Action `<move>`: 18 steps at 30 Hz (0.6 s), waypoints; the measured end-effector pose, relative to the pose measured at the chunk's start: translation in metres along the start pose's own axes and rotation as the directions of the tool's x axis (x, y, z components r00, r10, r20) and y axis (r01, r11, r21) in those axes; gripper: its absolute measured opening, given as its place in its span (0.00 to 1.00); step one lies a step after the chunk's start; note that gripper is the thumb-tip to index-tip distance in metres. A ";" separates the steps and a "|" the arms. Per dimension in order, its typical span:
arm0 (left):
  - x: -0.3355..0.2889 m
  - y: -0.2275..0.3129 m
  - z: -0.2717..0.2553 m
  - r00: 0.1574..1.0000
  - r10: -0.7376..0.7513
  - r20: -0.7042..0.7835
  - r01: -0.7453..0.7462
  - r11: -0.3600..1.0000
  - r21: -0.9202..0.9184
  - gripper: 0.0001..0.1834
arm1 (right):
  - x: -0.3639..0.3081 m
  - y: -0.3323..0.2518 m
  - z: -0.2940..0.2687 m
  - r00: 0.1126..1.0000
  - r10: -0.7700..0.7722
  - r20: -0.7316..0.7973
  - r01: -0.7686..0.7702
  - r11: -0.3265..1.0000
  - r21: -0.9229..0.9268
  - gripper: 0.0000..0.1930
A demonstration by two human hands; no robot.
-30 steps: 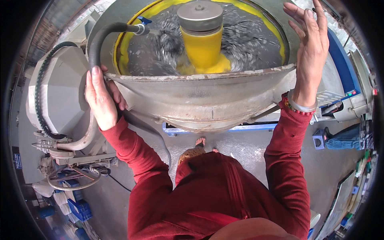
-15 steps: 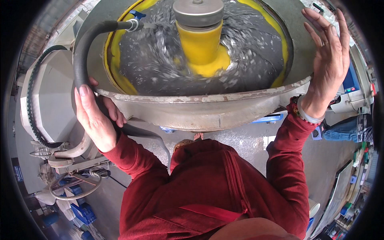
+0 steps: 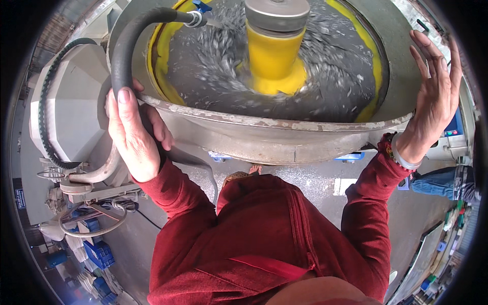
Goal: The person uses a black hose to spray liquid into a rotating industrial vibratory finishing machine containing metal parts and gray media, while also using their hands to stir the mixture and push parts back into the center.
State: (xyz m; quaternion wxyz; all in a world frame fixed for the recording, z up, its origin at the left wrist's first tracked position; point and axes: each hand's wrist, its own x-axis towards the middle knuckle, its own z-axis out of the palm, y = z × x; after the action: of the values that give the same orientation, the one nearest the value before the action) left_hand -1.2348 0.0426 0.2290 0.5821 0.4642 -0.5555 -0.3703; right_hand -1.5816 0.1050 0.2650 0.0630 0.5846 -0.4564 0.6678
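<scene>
My left hand (image 3: 131,134) is closed round a thick dark grey hose (image 3: 121,61) beside the near left rim of a big round grey bowl (image 3: 284,124). The hose arches over the rim and ends in a fitting with a blue valve lever (image 3: 202,6). Inside the yellow-lined bowl, many small shiny pieces (image 3: 203,76) swirl, blurred by motion, round a yellow centre column (image 3: 274,56) with a grey cap (image 3: 277,20). At the bowl's right rim, my right hand (image 3: 437,96) rests its palm side near the edge, fingers stretched upward, holding nothing.
A pale faceted drum (image 3: 76,101) with a dark toothed belt stands left of the bowl, above a metal handwheel (image 3: 91,234). Blue bins (image 3: 99,254) sit at the lower left. A person's leg in jeans (image 3: 439,183) shows at the right, near cluttered shelving.
The bowl, the hose and both hands have shifted right in the view, and the bowl sits slightly higher. My left hand keeps its grip; the pieces keep swirling.
</scene>
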 end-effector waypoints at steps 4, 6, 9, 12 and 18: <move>-0.002 0.000 0.000 1.000 0.008 -0.003 -0.008 1.000 -0.012 0.23 | -0.001 -0.006 0.007 0.994 0.092 -0.058 -0.093 0.996 -0.013 0.28; -0.001 0.000 0.000 1.000 -0.002 -0.001 0.002 1.000 -0.014 0.23 | -0.001 -0.005 0.006 0.993 0.098 -0.060 -0.099 0.995 0.000 0.28; -0.001 0.000 0.003 1.000 0.002 0.008 -0.001 1.000 -0.018 0.23 | -0.002 -0.005 0.004 0.993 0.097 -0.061 -0.098 0.995 -0.005 0.27; -0.004 0.005 0.005 1.000 0.009 -0.012 -0.009 0.998 -0.056 0.19 | -0.002 -0.007 0.006 0.993 0.098 -0.069 -0.099 0.995 -0.014 0.27; -0.004 0.006 0.004 1.000 -0.003 -0.006 0.002 0.998 -0.057 0.20 | 0.001 -0.008 0.009 0.990 0.124 -0.065 -0.122 0.991 0.047 0.27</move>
State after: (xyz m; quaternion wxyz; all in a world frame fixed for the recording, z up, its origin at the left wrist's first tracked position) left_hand -1.2400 0.0472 0.2335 0.5962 0.4492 -0.5425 -0.3853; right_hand -1.5707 0.1031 0.2692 0.0245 0.5336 -0.4747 0.6995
